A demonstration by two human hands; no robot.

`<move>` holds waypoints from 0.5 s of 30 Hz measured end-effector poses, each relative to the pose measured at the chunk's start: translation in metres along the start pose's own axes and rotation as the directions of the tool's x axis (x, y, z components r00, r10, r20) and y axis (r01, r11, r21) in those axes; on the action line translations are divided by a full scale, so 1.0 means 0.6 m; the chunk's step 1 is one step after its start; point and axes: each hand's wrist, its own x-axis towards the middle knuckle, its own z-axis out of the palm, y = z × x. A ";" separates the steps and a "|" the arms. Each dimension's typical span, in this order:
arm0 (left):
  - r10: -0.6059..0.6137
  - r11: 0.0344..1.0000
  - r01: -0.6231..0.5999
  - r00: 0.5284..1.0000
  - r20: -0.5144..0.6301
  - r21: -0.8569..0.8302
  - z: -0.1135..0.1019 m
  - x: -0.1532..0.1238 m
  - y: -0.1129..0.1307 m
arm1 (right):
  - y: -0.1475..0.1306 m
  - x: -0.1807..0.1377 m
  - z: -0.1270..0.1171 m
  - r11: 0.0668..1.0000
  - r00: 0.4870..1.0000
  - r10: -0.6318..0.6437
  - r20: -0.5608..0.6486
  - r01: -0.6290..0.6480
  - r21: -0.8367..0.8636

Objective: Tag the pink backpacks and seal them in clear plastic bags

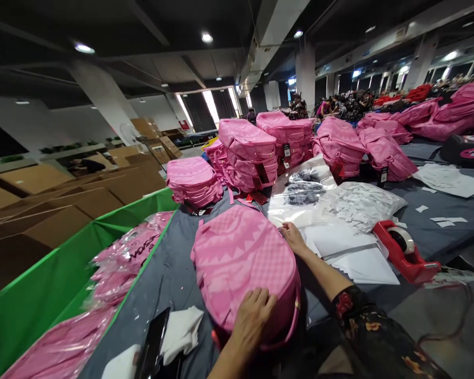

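A pink backpack (pixel 240 252) with a pattern of pale jagged teeth lies on the grey cloth-covered table in front of me. My left hand (pixel 255 316) rests on its near part, palm down, with the fingers slightly bent and gripping nothing. Just beyond its right side, my right hand (pixel 293 238) has its fingers closed at the lower edge of a clear plastic bag (pixel 300 189) with dark print. Beside that bag sits another clear bag filled with small white pieces (pixel 363 205). White sheets (pixel 355 258) lie under and in front of it.
More pink backpacks (pixel 247 152) stand stacked at the back. A red tape dispenser (pixel 405 252) is on the right. Nearer left are a black phone-like object (pixel 154 342) and a white cloth (pixel 183 331). A green-lined bin (pixel 59 284) holds plastic-wrapped pink backpacks (pixel 118 273); cardboard boxes (pixel 63 216) stand behind.
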 end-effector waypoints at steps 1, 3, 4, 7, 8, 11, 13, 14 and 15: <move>-0.007 1.000 0.006 0.999 -0.035 -0.028 -0.001 0.013 0.005 | 0.006 -0.014 -0.001 1.000 1.000 0.017 0.002 -0.017 -0.005; 0.017 0.993 -0.023 0.998 -0.052 -0.117 0.002 0.025 0.029 | 0.025 -0.068 -0.018 0.999 0.999 0.034 0.016 -0.034 -0.041; 0.012 0.986 -0.015 1.000 -0.020 -0.164 0.005 0.025 0.045 | 0.035 -0.106 -0.034 0.997 0.999 0.026 0.039 -0.023 -0.072; -0.102 0.955 0.173 0.955 0.277 -0.243 0.007 0.023 0.090 | 0.054 -0.229 -0.083 0.983 0.978 -0.045 0.203 0.079 -0.164; -0.149 0.935 0.257 0.910 0.388 -0.243 0.005 0.028 0.099 | 0.054 -0.265 -0.095 0.977 0.960 -0.067 0.271 0.118 -0.176; -0.243 0.861 0.455 0.760 0.603 -0.228 -0.005 0.056 0.105 | 0.046 -0.329 -0.099 0.970 0.920 -0.090 0.382 0.169 -0.177; -0.294 0.800 0.557 0.687 0.664 -0.222 -0.010 0.078 0.099 | 0.043 -0.340 -0.079 0.965 0.930 -0.073 0.361 0.158 -0.211; -0.312 0.773 0.593 0.664 0.680 -0.224 -0.012 0.087 0.097 | 0.042 -0.339 -0.066 0.958 0.940 -0.053 0.337 0.143 -0.247; -0.327 0.752 0.619 0.650 0.686 -0.227 -0.013 0.093 0.095 | 0.043 -0.335 -0.054 0.948 0.948 -0.034 0.316 0.130 -0.290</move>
